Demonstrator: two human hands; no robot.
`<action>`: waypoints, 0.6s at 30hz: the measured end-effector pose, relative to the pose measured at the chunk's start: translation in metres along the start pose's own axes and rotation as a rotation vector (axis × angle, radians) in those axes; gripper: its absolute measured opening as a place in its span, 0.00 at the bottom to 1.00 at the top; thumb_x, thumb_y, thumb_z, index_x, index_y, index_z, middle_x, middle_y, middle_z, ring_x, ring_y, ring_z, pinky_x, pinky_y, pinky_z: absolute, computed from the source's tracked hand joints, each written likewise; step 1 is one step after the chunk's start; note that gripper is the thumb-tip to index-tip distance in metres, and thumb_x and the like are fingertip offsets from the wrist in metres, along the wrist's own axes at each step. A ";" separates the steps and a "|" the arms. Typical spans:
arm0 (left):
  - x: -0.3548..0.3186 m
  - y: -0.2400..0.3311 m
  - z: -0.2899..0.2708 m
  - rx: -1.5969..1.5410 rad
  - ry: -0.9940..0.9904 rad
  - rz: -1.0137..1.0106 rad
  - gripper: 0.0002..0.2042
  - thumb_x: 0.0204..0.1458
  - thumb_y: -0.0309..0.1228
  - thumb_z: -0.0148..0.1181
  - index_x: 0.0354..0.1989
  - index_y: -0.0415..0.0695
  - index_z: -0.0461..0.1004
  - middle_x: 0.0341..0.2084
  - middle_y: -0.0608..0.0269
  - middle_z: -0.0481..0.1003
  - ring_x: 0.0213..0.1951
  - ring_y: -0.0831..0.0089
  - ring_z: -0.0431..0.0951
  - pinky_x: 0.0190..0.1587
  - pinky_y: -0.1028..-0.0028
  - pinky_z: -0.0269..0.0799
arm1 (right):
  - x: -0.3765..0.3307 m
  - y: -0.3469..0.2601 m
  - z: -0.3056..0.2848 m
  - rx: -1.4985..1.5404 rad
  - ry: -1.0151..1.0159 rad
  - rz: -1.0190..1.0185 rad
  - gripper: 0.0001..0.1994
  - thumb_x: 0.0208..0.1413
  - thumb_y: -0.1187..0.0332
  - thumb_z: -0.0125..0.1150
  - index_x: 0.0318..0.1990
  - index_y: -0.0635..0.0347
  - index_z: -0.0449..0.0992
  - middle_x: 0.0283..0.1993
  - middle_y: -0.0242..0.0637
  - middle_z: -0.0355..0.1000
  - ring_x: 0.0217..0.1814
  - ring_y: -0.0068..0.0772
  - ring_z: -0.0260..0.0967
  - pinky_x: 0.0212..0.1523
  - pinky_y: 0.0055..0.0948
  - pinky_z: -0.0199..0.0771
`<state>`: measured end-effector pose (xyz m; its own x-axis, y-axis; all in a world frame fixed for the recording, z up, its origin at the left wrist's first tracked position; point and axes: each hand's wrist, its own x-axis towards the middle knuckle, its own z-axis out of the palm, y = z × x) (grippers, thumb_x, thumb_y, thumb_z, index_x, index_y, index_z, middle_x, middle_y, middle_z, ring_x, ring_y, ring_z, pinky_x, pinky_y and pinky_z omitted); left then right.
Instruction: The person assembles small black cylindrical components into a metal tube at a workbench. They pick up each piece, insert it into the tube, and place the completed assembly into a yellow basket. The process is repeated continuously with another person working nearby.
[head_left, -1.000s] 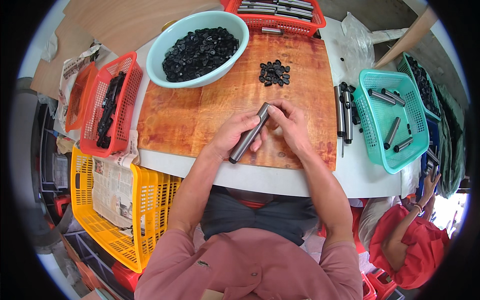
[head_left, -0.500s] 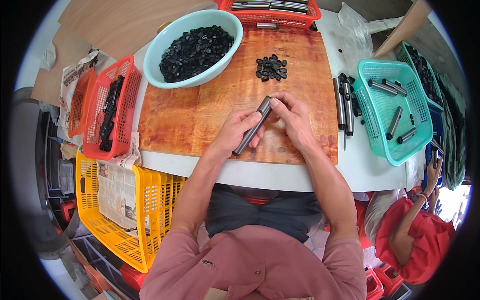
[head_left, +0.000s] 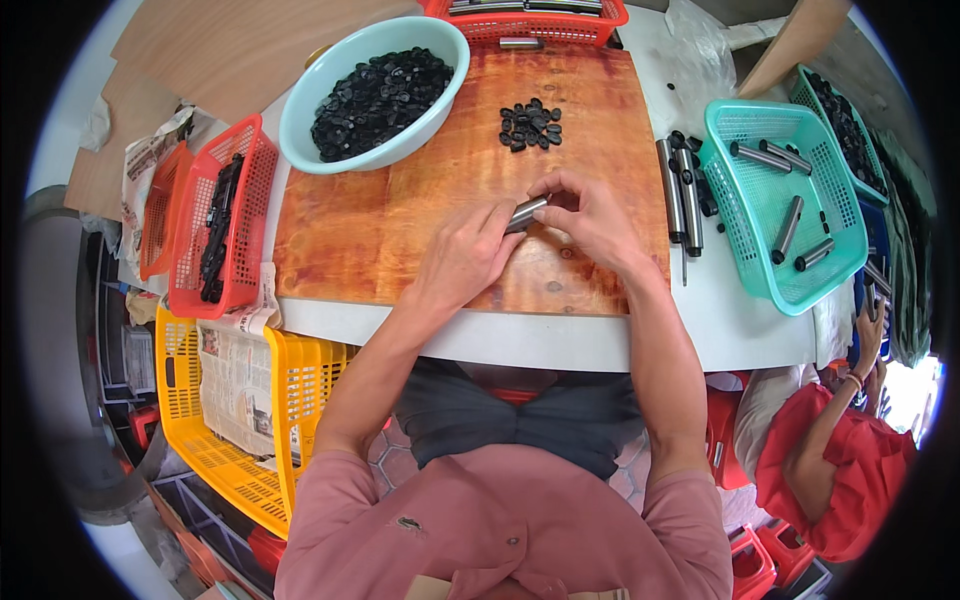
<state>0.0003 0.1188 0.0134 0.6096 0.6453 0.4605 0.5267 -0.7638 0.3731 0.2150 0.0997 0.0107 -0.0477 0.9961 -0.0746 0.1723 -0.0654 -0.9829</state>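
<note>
From my remote seat I see the left hand [head_left: 468, 248] wrapped around a metal tube [head_left: 526, 212], covering much of it, while the right hand [head_left: 592, 222] keeps a narrow grip at the tube's far end (its fingertips are partly hidden from me). The tube is slanted above the wooden board [head_left: 345, 240] on the table [head_left: 470, 334]. Beyond it lies a cluster of black pieces [head_left: 530, 126], right of the pale blue bowl [head_left: 441, 108].
</note>
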 end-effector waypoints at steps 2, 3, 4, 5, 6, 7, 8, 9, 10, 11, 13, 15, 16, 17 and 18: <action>0.002 0.000 0.005 0.064 0.025 0.044 0.16 0.53 0.30 0.70 0.49 0.39 0.78 0.38 0.53 0.79 0.40 0.53 0.82 0.43 0.58 0.78 | 0.002 0.004 -0.006 -0.070 -0.017 -0.016 0.11 0.58 0.76 0.67 0.48 0.65 0.80 0.37 0.31 0.78 0.37 0.21 0.73 0.38 0.24 0.74; 0.003 0.002 0.007 0.085 0.034 0.047 0.17 0.52 0.30 0.71 0.49 0.39 0.78 0.38 0.54 0.79 0.40 0.54 0.81 0.43 0.59 0.78 | 0.002 0.006 -0.008 -0.105 -0.025 -0.024 0.11 0.58 0.78 0.67 0.49 0.64 0.80 0.38 0.29 0.78 0.39 0.19 0.74 0.40 0.23 0.73; 0.003 0.003 0.009 0.106 0.043 0.048 0.17 0.52 0.30 0.71 0.49 0.39 0.78 0.38 0.55 0.79 0.41 0.54 0.81 0.43 0.59 0.78 | 0.001 0.006 -0.009 -0.083 -0.019 -0.033 0.11 0.58 0.79 0.67 0.48 0.64 0.80 0.37 0.29 0.77 0.38 0.19 0.73 0.40 0.23 0.73; 0.003 0.004 0.011 0.107 0.046 0.040 0.18 0.52 0.30 0.71 0.50 0.38 0.78 0.38 0.55 0.79 0.41 0.55 0.81 0.44 0.60 0.77 | 0.000 0.003 -0.010 -0.062 -0.012 -0.042 0.11 0.58 0.79 0.67 0.48 0.64 0.80 0.36 0.28 0.76 0.37 0.19 0.72 0.40 0.23 0.73; 0.003 0.006 0.013 0.107 0.049 0.031 0.18 0.52 0.31 0.71 0.50 0.38 0.78 0.38 0.56 0.78 0.41 0.56 0.81 0.44 0.60 0.77 | 0.000 0.002 -0.011 -0.041 -0.005 -0.051 0.11 0.57 0.79 0.67 0.48 0.65 0.80 0.35 0.27 0.76 0.37 0.19 0.72 0.40 0.23 0.73; 0.004 0.007 0.014 0.107 0.052 0.024 0.18 0.52 0.31 0.71 0.50 0.38 0.78 0.38 0.56 0.78 0.41 0.56 0.80 0.44 0.60 0.76 | 0.000 0.003 -0.013 -0.045 -0.020 -0.039 0.11 0.57 0.80 0.67 0.48 0.65 0.80 0.35 0.27 0.76 0.37 0.19 0.72 0.40 0.23 0.73; 0.004 0.007 0.015 0.112 0.054 0.038 0.19 0.52 0.31 0.71 0.51 0.39 0.78 0.37 0.56 0.78 0.41 0.57 0.80 0.44 0.61 0.76 | 0.001 0.005 -0.015 -0.048 -0.036 -0.028 0.11 0.57 0.80 0.67 0.48 0.65 0.80 0.35 0.27 0.76 0.37 0.20 0.72 0.40 0.23 0.73; 0.004 0.007 0.015 0.118 0.057 0.051 0.19 0.52 0.31 0.71 0.51 0.39 0.78 0.37 0.57 0.77 0.40 0.57 0.79 0.44 0.61 0.75 | 0.001 0.005 -0.017 -0.051 -0.051 -0.016 0.11 0.57 0.80 0.67 0.48 0.65 0.80 0.35 0.27 0.76 0.37 0.20 0.73 0.40 0.23 0.73; 0.003 0.006 0.016 0.124 0.060 0.063 0.20 0.52 0.32 0.71 0.52 0.39 0.78 0.37 0.57 0.77 0.40 0.58 0.79 0.44 0.61 0.75 | 0.001 0.004 -0.017 -0.065 -0.057 -0.014 0.12 0.56 0.81 0.67 0.48 0.65 0.80 0.35 0.28 0.76 0.38 0.20 0.73 0.40 0.23 0.74; 0.002 0.006 0.016 0.134 0.053 0.067 0.20 0.52 0.32 0.71 0.52 0.39 0.78 0.37 0.58 0.77 0.40 0.58 0.79 0.44 0.62 0.74 | 0.000 0.000 -0.017 -0.078 -0.063 -0.011 0.12 0.56 0.81 0.67 0.47 0.65 0.80 0.36 0.28 0.76 0.38 0.20 0.73 0.41 0.23 0.74; 0.001 0.007 0.015 0.154 0.037 0.078 0.21 0.52 0.32 0.71 0.53 0.39 0.78 0.37 0.58 0.76 0.40 0.59 0.78 0.44 0.63 0.73 | 0.001 0.002 -0.019 -0.078 -0.075 -0.022 0.12 0.55 0.82 0.67 0.47 0.65 0.80 0.36 0.29 0.77 0.39 0.20 0.74 0.41 0.24 0.75; 0.001 0.007 0.015 0.157 0.020 0.090 0.21 0.52 0.32 0.71 0.54 0.40 0.78 0.37 0.59 0.76 0.40 0.60 0.77 0.44 0.63 0.73 | 0.003 0.013 -0.020 -0.054 -0.084 -0.049 0.12 0.54 0.83 0.67 0.46 0.65 0.80 0.36 0.29 0.77 0.39 0.21 0.74 0.42 0.24 0.75; 0.001 0.007 0.015 0.159 0.014 0.093 0.21 0.52 0.31 0.71 0.54 0.40 0.78 0.37 0.59 0.76 0.41 0.60 0.77 0.44 0.63 0.72 | 0.002 0.011 -0.020 -0.057 -0.090 -0.037 0.12 0.54 0.83 0.67 0.46 0.65 0.80 0.36 0.29 0.77 0.39 0.21 0.74 0.42 0.24 0.75; 0.000 0.009 0.014 0.147 0.004 0.076 0.20 0.52 0.31 0.71 0.53 0.39 0.78 0.38 0.57 0.76 0.41 0.58 0.77 0.45 0.62 0.73 | 0.001 0.008 -0.020 -0.061 -0.096 -0.025 0.12 0.53 0.84 0.67 0.45 0.65 0.79 0.36 0.29 0.77 0.39 0.21 0.74 0.42 0.24 0.75; 0.000 0.011 0.011 0.135 -0.006 0.059 0.19 0.52 0.30 0.72 0.51 0.38 0.78 0.38 0.56 0.76 0.41 0.56 0.77 0.45 0.61 0.73 | 0.001 0.006 -0.020 -0.065 -0.102 -0.013 0.12 0.53 0.84 0.67 0.45 0.65 0.79 0.36 0.29 0.77 0.39 0.21 0.74 0.42 0.24 0.75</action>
<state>0.0129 0.1106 0.0086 0.6452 0.6000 0.4730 0.5646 -0.7915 0.2339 0.2360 0.1012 0.0081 -0.1492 0.9854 -0.0817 0.2342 -0.0451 -0.9711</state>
